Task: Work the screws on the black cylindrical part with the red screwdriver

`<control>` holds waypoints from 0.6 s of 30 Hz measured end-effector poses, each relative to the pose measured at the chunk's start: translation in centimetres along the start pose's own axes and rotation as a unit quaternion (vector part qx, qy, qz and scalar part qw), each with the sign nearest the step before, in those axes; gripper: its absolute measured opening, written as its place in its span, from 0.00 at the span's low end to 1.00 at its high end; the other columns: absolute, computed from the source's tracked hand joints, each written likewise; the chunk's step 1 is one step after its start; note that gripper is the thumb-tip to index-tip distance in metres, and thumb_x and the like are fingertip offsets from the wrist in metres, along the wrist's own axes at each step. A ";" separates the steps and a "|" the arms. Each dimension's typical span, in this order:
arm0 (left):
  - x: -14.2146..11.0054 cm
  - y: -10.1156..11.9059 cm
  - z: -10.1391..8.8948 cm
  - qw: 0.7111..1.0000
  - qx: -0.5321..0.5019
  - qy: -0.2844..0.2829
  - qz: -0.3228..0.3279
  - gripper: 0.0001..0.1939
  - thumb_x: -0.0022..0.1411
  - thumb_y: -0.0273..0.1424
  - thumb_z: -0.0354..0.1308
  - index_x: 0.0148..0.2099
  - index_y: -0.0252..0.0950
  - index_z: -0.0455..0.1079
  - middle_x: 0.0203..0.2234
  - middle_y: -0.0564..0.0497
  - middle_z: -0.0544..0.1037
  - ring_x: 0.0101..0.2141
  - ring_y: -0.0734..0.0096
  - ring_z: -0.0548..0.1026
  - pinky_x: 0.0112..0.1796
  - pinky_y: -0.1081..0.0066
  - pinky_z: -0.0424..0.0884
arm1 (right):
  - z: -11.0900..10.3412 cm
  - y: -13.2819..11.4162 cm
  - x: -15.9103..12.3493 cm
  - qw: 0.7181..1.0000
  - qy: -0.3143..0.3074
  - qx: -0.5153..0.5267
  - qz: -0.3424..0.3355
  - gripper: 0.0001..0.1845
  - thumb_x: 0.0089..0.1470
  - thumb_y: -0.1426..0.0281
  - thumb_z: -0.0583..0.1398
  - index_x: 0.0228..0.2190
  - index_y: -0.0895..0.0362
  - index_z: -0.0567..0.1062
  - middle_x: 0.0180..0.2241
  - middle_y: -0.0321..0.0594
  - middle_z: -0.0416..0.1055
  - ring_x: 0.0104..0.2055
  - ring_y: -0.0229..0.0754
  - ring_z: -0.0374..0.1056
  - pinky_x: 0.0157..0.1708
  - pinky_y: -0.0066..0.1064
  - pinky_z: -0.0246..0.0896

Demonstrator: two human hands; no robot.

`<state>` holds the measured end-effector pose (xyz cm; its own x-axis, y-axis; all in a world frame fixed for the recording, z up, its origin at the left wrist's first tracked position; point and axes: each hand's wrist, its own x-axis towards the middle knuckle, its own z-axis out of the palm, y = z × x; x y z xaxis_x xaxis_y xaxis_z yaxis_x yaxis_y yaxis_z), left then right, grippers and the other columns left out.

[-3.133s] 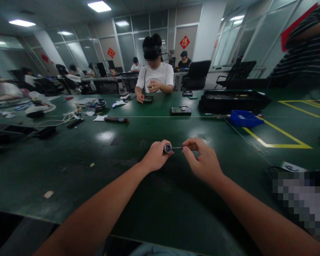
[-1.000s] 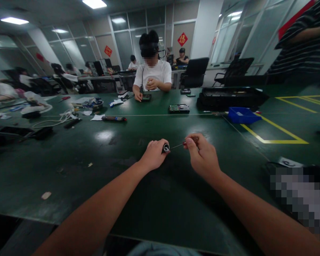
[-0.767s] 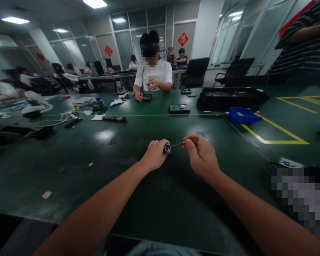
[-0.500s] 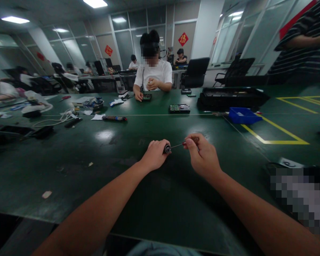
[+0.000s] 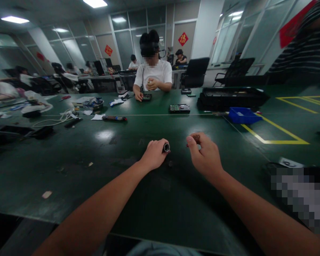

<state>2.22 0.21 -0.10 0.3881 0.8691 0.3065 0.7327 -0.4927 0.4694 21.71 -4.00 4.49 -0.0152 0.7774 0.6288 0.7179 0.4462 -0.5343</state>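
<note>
My left hand (image 5: 155,153) is wrapped round a short dark cylinder (image 5: 166,147), whose open end with a light metal rim faces me. Most of the cylinder's body is hidden by the fingers. A little to the right, my right hand (image 5: 204,153) pinches a screwdriver (image 5: 196,136) with a reddish translucent handle. Its thin shaft can hardly be made out now. Below the cylinder's mouth, a small dark blurred piece (image 5: 170,163) shows against the green table (image 5: 138,206); I cannot tell whether it touches the surface.
Further back lie a hard drive (image 5: 179,108), a dark pen-shaped tool (image 5: 114,118), a blue bin (image 5: 244,116) and a long black tray (image 5: 232,99). White cable (image 5: 56,122) and clutter spread at left. Opposite, a person (image 5: 153,76) handles another drive. A striped sleeve (image 5: 306,46) shows at right.
The screwdriver's tip was at the cylinder's end and is now apart from it, with my right hand slightly further right. The core inside the cylinder's mouth has come out; a small dark piece appears below.
</note>
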 end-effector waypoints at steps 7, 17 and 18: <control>0.0 -0.4 0.3 1.000 -0.003 0.023 -0.011 0.08 0.64 0.30 0.59 0.45 0.39 0.66 0.38 0.50 0.76 0.40 0.61 0.72 0.48 0.56 0.66 | 0.6 0.7 0.0 0.984 -0.173 -0.040 -0.024 0.07 0.59 0.72 0.53 0.38 0.53 0.71 0.28 0.38 0.73 0.27 0.42 0.68 0.27 0.33 0.57; 0.2 -0.5 0.5 0.999 0.009 0.034 -0.010 0.09 0.62 0.29 0.60 0.45 0.39 0.66 0.38 0.50 0.77 0.39 0.62 0.72 0.46 0.60 0.66 | 2.8 -0.1 -0.8 0.927 -0.354 -0.124 -0.005 0.14 0.58 0.57 0.59 0.35 0.50 0.80 0.32 0.38 0.79 0.31 0.43 0.72 0.25 0.30 0.54; 0.2 -0.4 0.5 0.999 0.011 0.035 -0.010 0.09 0.62 0.29 0.60 0.45 0.39 0.66 0.38 0.50 0.77 0.39 0.62 0.72 0.45 0.61 0.66 | 2.8 -0.2 -0.8 0.922 -0.367 -0.126 0.000 0.12 0.57 0.59 0.60 0.36 0.50 0.80 0.33 0.38 0.79 0.32 0.43 0.72 0.26 0.30 0.55</control>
<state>2.23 0.64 -0.62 0.3344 0.8730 0.3549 0.7522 -0.4741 0.4577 19.65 -3.45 2.55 -0.4153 0.9092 0.0289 0.8555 0.4011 -0.3275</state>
